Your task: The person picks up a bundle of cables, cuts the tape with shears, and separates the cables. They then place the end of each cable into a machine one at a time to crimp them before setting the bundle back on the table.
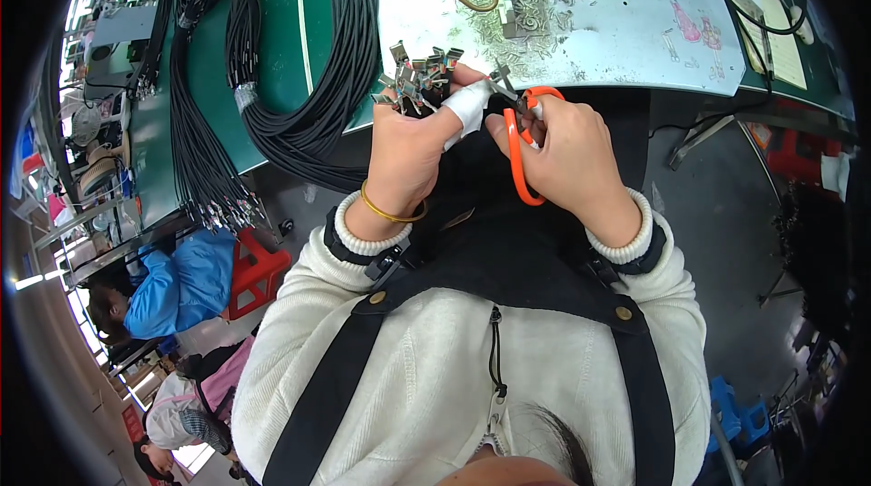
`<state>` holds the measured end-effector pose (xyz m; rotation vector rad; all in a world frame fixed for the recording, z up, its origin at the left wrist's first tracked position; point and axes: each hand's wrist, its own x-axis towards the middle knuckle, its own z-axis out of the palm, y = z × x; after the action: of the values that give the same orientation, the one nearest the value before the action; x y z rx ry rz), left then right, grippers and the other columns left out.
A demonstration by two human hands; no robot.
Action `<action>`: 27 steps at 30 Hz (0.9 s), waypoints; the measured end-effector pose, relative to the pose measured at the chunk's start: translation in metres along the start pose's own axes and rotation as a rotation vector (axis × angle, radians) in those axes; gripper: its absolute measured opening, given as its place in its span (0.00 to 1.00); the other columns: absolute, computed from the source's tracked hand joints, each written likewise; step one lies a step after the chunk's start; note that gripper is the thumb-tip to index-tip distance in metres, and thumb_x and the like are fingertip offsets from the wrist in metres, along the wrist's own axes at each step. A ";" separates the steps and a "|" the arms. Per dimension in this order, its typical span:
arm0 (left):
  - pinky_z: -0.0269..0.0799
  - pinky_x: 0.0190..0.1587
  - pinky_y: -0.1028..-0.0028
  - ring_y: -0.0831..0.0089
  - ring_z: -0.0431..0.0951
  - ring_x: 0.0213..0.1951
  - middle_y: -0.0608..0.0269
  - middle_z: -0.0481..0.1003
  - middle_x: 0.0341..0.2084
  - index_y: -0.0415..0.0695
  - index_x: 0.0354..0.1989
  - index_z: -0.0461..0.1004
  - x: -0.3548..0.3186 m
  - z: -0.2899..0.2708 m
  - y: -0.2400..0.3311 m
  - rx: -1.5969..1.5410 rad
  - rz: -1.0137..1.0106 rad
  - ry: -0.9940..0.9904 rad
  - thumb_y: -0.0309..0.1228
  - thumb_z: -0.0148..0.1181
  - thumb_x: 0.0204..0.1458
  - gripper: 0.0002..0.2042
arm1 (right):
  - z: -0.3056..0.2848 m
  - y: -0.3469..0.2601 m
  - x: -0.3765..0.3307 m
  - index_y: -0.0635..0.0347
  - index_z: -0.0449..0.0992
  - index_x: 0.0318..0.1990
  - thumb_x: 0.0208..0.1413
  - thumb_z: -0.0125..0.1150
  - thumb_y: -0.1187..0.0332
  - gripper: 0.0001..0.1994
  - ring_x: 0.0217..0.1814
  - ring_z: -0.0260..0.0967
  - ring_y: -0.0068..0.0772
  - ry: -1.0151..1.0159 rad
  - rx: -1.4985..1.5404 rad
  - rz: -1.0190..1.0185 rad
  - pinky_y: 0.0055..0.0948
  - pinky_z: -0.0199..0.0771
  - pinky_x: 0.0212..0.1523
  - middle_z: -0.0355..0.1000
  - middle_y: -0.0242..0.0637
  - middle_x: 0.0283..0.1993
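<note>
Above the lap, just in front of the edge of the tabletop (pixel 590 41), both hands meet close together. The left hand (pixel 404 155) is clenched around a bunch of small metal clips (pixel 417 78), which stick up and away from the person, fanned out over the fist. Its thumb (pixel 467 105) is wrapped in white tape and points to the right. The right hand (pixel 572 164) grasps orange-handled scissors (pixel 519 137), fingers through the loops. The long axis of the scissors runs from the palm up and to the left, so the short blades point toward the clips, just beside the taped thumb. Black cable bundles (pixel 299 78) lie on the green tabletop part at the left, well apart from both hands.
</note>
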<state>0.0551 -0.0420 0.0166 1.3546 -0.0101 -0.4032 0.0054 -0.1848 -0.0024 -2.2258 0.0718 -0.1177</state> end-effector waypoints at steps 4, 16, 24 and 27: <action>0.64 0.26 0.84 0.83 0.70 0.26 0.67 0.72 0.24 0.36 0.30 0.73 0.000 0.000 0.002 0.017 0.001 -0.006 0.19 0.57 0.41 0.07 | 0.000 -0.001 0.000 0.64 0.64 0.14 0.42 0.62 0.59 0.19 0.12 0.60 0.43 -0.019 -0.014 0.045 0.31 0.58 0.16 0.60 0.41 0.10; 0.62 0.22 0.83 0.83 0.68 0.22 0.67 0.71 0.23 0.37 0.30 0.73 0.015 -0.008 0.009 0.120 -0.068 -0.060 0.21 0.56 0.41 0.06 | 0.005 0.011 0.000 0.65 0.65 0.16 0.50 0.56 0.63 0.17 0.10 0.60 0.34 -0.084 0.175 0.069 0.27 0.56 0.13 0.61 0.40 0.10; 0.58 0.17 0.81 0.82 0.64 0.17 0.69 0.67 0.20 0.39 0.32 0.70 0.068 -0.009 0.006 -0.266 -0.253 -0.198 0.23 0.55 0.44 0.06 | -0.014 0.006 0.027 0.64 0.67 0.25 0.52 0.54 0.63 0.12 0.12 0.61 0.18 0.085 0.789 0.304 0.16 0.55 0.11 0.65 0.32 0.15; 0.57 0.17 0.81 0.81 0.63 0.16 0.69 0.67 0.20 0.39 0.32 0.69 0.074 -0.003 0.006 -0.278 -0.257 -0.199 0.23 0.55 0.44 0.06 | -0.017 0.009 0.052 0.64 0.67 0.29 0.51 0.54 0.63 0.11 0.12 0.61 0.19 0.208 0.764 0.279 0.15 0.56 0.11 0.67 0.33 0.19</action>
<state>0.1262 -0.0599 0.0054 1.0395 0.0539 -0.7281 0.0547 -0.2081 0.0041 -1.4191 0.3839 -0.1862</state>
